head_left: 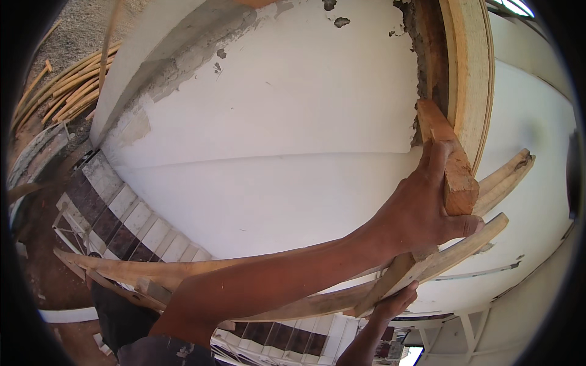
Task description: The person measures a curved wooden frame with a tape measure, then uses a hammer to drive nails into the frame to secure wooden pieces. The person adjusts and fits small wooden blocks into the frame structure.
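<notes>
My left hand (421, 210) reaches up and to the right, shut on a short thick wooden block (455, 168). The block is pressed at a slant against the edge of a pale wooden frame (471, 73), where broken plaster shows dark masonry. Lower down, my right hand (390, 305) grips a flat wooden slat (427, 265) that runs up to the right under the left hand. Long curved wooden planks (183, 268) pass beneath my left forearm, in front of the white wall (274, 122).
A grey concrete edge (165, 55) with chipped plaster runs along the wall's upper left. Far below lie brown and white floor tiles (131, 222). A bundle of long wooden poles (67, 91) lies on gravel at top left. More slats (506, 174) stick out at right.
</notes>
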Demonstrator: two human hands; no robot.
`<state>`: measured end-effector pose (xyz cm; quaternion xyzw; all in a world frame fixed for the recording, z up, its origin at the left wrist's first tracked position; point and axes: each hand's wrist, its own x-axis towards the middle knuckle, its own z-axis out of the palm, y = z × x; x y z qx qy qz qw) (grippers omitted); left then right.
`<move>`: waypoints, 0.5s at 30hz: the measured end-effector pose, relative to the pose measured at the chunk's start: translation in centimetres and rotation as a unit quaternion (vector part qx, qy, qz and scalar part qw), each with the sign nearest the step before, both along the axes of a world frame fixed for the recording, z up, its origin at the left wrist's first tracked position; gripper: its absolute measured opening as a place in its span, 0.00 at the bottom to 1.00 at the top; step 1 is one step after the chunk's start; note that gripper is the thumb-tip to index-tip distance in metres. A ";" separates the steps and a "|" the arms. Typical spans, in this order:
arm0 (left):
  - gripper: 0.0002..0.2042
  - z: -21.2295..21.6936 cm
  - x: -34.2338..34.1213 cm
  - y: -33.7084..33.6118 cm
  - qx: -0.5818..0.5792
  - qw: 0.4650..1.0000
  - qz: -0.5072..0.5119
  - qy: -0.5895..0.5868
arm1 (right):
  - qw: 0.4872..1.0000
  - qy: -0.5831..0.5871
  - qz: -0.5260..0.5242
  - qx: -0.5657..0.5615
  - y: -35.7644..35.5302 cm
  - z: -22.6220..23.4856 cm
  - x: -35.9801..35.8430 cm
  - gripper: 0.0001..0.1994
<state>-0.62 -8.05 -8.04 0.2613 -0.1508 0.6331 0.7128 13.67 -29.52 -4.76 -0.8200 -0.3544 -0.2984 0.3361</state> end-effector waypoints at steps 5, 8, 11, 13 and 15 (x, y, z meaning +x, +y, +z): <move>0.46 0.2 0.0 -0.8 -0.035 0.999 0.008 -0.006 | 0.998 0.032 0.043 0.023 -1.2 0.3 1.0 0.36; 0.45 0.4 0.1 -0.9 -0.042 0.999 0.018 0.014 | 0.994 0.038 0.095 -0.036 -1.5 0.6 1.7 0.35; 0.44 0.5 0.1 -0.9 -0.055 0.997 0.046 0.022 | 0.986 0.056 0.141 -0.068 -1.3 0.6 2.2 0.34; 0.44 0.6 0.0 -1.0 -0.061 0.997 0.044 0.028 | 0.981 0.077 0.161 -0.073 -1.2 0.6 2.0 0.33; 0.44 0.3 0.0 -1.1 -0.061 0.996 0.041 0.045 | 0.979 0.079 0.170 -0.079 -1.1 0.5 1.7 0.33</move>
